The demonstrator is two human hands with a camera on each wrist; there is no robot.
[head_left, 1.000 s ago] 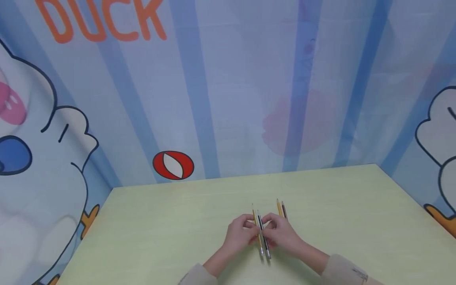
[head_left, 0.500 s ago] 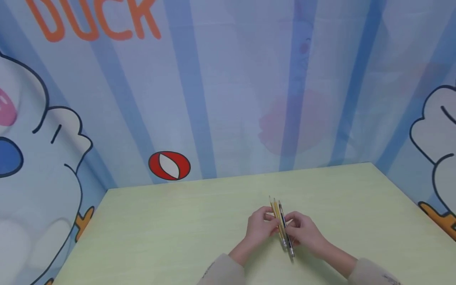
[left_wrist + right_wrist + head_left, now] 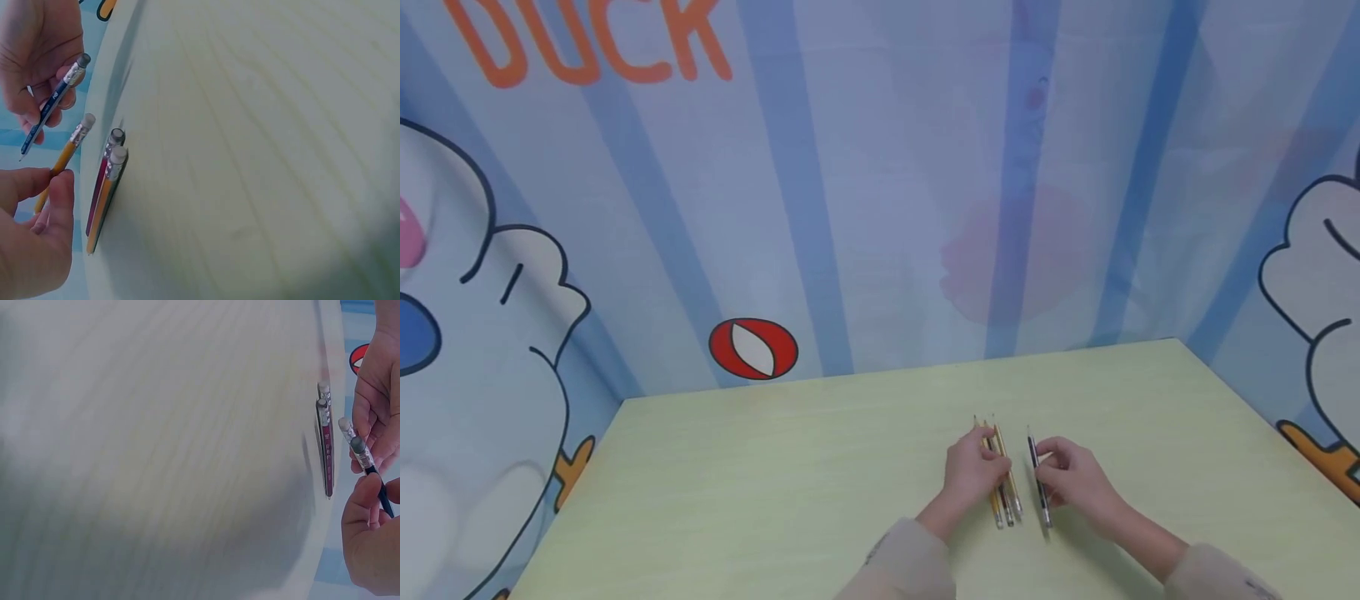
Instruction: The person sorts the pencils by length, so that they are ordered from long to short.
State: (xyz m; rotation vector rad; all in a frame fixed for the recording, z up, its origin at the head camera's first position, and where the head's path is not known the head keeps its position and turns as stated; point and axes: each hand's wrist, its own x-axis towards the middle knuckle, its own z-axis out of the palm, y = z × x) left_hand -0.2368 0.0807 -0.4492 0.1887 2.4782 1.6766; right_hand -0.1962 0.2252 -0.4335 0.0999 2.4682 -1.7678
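My left hand (image 3: 972, 473) pinches a yellow pencil (image 3: 65, 153) between thumb and fingers, its white eraser end tilted up. Just to the right, my right hand (image 3: 1081, 483) pinches a dark blue pencil (image 3: 55, 105) with a dark eraser. A gap separates the two held pencils in the head view. Side by side on the tabletop lie another yellow pencil (image 3: 104, 206) and a dark red pencil (image 3: 328, 450). In the head view my left hand is over these two and partly hides them.
The pale yellow-green table (image 3: 775, 467) meets a blue striped backdrop (image 3: 895, 208) at its far edge. Printed cartoon figures (image 3: 482, 417) cover the side panels. A red and white oval (image 3: 753, 348) is printed low on the backdrop.
Both hands have moved right with their pencils. The held pencils, close together before, are now apart, with the right hand farther right. My left hand has come over the two lying pencils.
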